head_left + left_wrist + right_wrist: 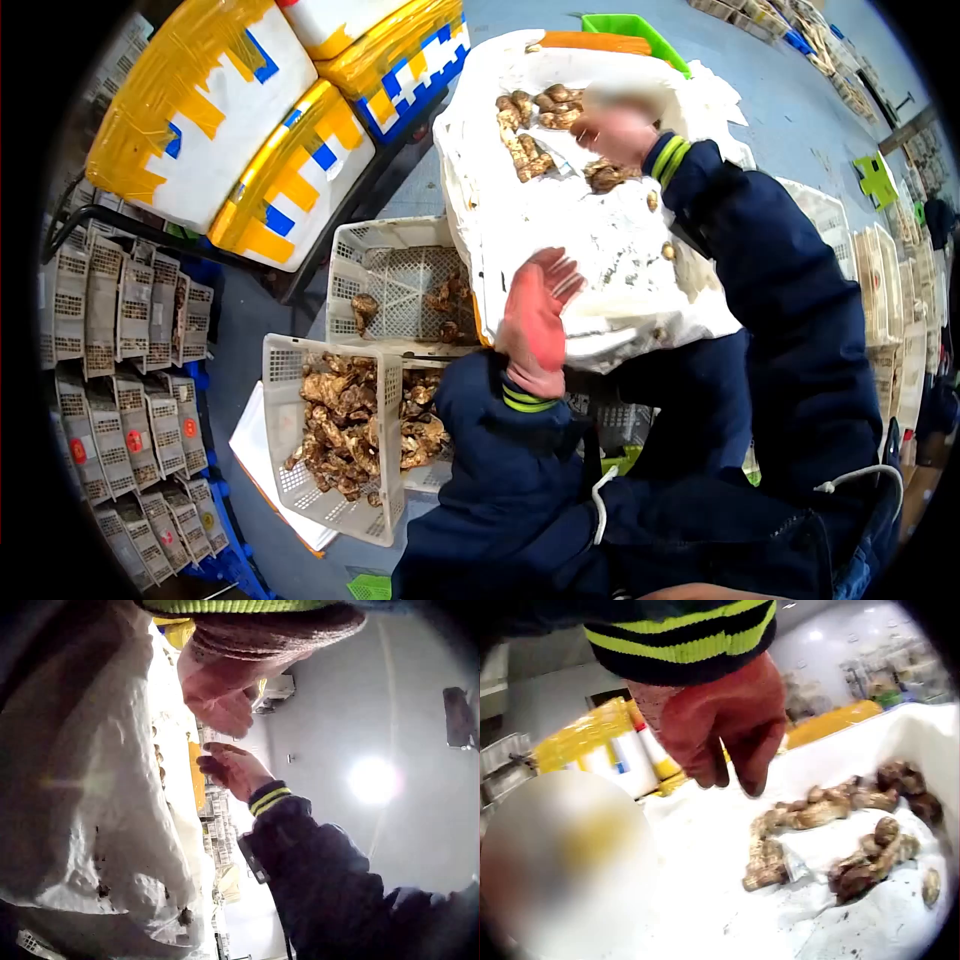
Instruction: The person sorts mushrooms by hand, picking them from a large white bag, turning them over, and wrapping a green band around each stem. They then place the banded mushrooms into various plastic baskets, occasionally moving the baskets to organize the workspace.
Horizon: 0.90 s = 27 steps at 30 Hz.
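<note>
A box lined with white sheeting (pixel 590 260) stands in front of me, with brown mushrooms (pixel 522 140) laid in clusters toward its far side. My right hand (pixel 618 130), in a reddish glove, hangs over these clusters, blurred in the head view. In the right wrist view a gap shows between its thumb and fingers (pixel 751 780), with nothing between them. My left hand (pixel 538 315), in a pink-red glove, is over the near left edge of the box, fingers extended and holding nothing. A few small mushrooms (pixel 668 250) lie along the right side of the sheeting.
At left, a tilted plastic crate (pixel 282 440) is full of mushrooms; another crate (pixel 390 240) behind it holds a few. Taped foam boxes (pixel 300 170) stand on a cart at upper left. A green bin (pixel 635 38) sits beyond the lined box. Stacked crates (pixel 130 350) line the far left.
</note>
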### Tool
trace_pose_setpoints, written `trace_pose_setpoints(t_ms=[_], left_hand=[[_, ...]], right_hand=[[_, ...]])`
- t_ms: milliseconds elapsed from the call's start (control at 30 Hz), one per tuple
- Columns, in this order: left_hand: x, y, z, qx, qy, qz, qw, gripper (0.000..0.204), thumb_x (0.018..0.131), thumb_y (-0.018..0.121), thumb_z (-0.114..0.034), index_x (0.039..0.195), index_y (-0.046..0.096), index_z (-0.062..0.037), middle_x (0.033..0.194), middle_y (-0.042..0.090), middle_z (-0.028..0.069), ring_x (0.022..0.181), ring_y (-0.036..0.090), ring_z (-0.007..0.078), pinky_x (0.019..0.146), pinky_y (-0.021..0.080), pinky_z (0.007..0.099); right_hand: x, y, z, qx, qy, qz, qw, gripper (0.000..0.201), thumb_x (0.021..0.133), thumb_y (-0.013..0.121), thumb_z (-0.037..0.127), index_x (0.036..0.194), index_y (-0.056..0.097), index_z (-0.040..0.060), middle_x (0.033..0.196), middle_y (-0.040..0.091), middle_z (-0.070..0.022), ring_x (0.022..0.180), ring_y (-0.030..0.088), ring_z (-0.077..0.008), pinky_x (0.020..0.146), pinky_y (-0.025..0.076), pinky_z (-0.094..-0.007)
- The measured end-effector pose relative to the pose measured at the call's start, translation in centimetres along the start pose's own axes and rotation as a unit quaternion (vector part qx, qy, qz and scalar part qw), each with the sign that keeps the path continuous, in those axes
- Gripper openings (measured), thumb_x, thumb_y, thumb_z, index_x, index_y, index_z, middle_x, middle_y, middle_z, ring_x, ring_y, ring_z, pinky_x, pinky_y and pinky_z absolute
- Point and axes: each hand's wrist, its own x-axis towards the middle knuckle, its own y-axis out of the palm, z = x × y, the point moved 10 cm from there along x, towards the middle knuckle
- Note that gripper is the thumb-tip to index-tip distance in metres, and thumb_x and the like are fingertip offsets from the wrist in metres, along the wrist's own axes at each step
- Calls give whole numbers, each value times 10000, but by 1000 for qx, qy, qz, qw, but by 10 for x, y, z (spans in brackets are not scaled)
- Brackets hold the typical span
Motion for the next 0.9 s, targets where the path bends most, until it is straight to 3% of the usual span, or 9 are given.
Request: trace_pose_setpoints(t_ms=[67, 100, 233, 433, 633, 667, 767, 833, 900], left_hand=[[-31, 23, 19, 23, -43, 13, 999, 368, 927, 471, -308, 1169, 496, -33, 1159, 534, 114, 1029, 515, 241, 894, 417, 386], [-6, -15, 16, 35, -77, -31, 996, 358, 932, 464, -296, 1166, 495, -26, 1149, 539, 120, 1009, 530, 240, 883, 427, 378], [1, -4, 19, -18, -133, -5, 991, 375, 930, 477, -276, 1166, 472, 16, 1154, 537, 149, 995, 557, 221, 837, 466, 347], [-6, -7, 24, 40, -174, 0, 984, 399, 937, 469, -291, 1184, 450, 22, 1157, 536, 144, 1008, 553, 217, 859, 455, 331], [2, -11, 23, 58, -139, -9, 988, 265, 932, 474, -171, 1122, 512, 10, 1101, 576, 132, 974, 577, 206, 815, 480, 318], [4, -11, 20, 105, -121, -13, 987, 255, 930, 478, -165, 1108, 522, 13, 1092, 582, 125, 970, 577, 201, 816, 478, 313], [9, 9, 16, 209, -62, 18, 976, 260, 920, 506, -155, 1105, 550, 21, 1089, 590, 86, 966, 570, 176, 833, 461, 284], [6, 34, 17, 227, -35, 27, 973, 291, 915, 520, -159, 1144, 541, 18, 1100, 587, 77, 981, 558, 164, 835, 452, 278], [-1, 56, 15, 160, -15, 43, 986, 400, 892, 575, -137, 1226, 461, 53, 1180, 528, 80, 1058, 498, 140, 915, 407, 259]], right_hand=[[0, -10, -10, 19, 1, -63, 998, 257, 802, 526, 223, 1007, 643, 121, 986, 655, -107, 933, 610, -259, 839, 467, -354], [56, 47, -13, 69, 55, -10, 996, 270, 805, 534, 241, 1022, 637, 117, 1006, 647, -117, 963, 601, -265, 852, 461, -355], [118, 98, -6, -133, 5, -22, 991, 357, 830, 491, 222, 1168, 543, 120, 1137, 589, -127, 1006, 586, -298, 808, 491, -404], [135, 135, -11, -343, 43, -14, 938, 209, 838, 492, 115, 1026, 569, 68, 959, 584, -158, 811, 643, -297, 624, 522, -396], [46, 23, -28, -81, 55, -228, 969, 182, 792, 520, 116, 912, 612, 14, 872, 655, -162, 777, 655, -257, 631, 516, -332], [26, 23, -53, 191, 98, -180, 960, 178, 794, 526, 83, 934, 591, -6, 871, 647, -137, 786, 643, -218, 642, 507, -301], [-63, 19, -31, 725, 63, -70, 682, 220, 832, 544, 40, 1030, 516, -51, 892, 600, -70, 802, 584, -123, 669, 473, -226], [-123, 13, -2, 805, 90, -110, 576, 235, 869, 522, 64, 1068, 488, -55, 936, 584, -87, 825, 587, -159, 706, 477, -226], [-166, 9, 38, 854, -26, -41, 518, 275, 878, 531, 81, 1109, 475, -58, 978, 583, -115, 885, 595, -197, 787, 486, -260]])
